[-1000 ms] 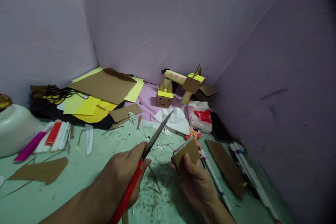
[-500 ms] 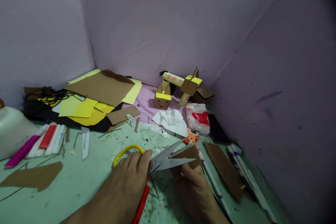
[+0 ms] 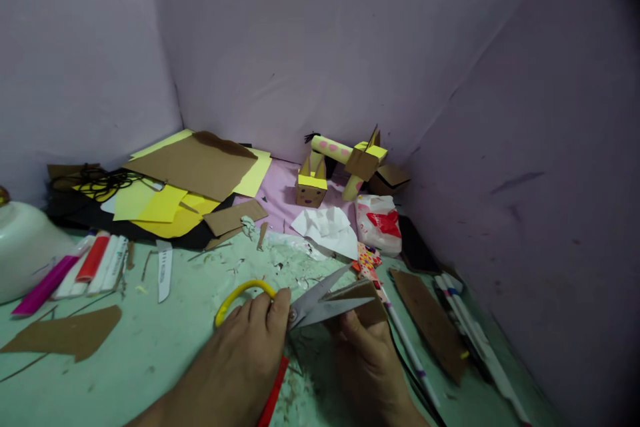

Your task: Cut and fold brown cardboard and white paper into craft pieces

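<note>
My left hand (image 3: 250, 340) is closed round a pair of scissors with one yellow and one red handle (image 3: 235, 293). Its metal blades (image 3: 325, 303) are spread apart and point to the right. In my right hand (image 3: 373, 360) is a small folded piece of brown cardboard (image 3: 373, 310), gripped by thumb and fingers. One cardboard edge lies between the two blades; whether they touch it I cannot tell. Part of the red handle is hidden under my left hand, and most of my right fingers are hidden behind the cardboard.
Cardboard and yellow paper sheets (image 3: 195, 163) lie at the back left, markers (image 3: 95, 267) and a white cutter (image 3: 164, 270) before them. Behind my hands are yellow-and-brown cardboard animal figures (image 3: 311, 190), crumpled paper (image 3: 327, 230) and a tissue pack (image 3: 377, 223). Pens (image 3: 410, 347) lie right.
The cardboard and my right hand have shifted slightly right and down. The scissors have moved a little to the right, with their blades still apart.
</note>
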Action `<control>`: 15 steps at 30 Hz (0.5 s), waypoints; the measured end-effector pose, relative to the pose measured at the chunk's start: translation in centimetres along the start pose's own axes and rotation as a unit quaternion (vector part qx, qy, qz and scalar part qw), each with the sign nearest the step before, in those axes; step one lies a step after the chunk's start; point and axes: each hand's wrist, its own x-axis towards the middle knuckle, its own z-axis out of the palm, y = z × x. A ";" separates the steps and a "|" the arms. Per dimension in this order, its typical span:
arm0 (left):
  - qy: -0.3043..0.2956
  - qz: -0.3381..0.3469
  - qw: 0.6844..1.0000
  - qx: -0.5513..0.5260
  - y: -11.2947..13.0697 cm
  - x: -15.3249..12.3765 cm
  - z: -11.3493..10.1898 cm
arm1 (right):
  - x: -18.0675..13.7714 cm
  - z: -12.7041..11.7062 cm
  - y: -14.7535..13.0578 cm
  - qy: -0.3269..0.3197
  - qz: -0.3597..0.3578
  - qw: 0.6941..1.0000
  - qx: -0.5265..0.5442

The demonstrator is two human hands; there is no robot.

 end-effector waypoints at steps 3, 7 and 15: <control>-0.011 0.002 1.000 0.012 0.0 -0.1 0.0 | -0.1 0.3 -0.1 0.005 0.007 1.000 0.010; -0.017 0.005 1.000 0.022 0.2 0.0 -0.7 | -0.1 0.5 -0.3 0.010 0.000 1.000 0.027; -0.040 0.009 0.997 0.061 0.8 0.1 -1.4 | -0.1 0.0 -0.2 0.006 0.001 1.000 0.026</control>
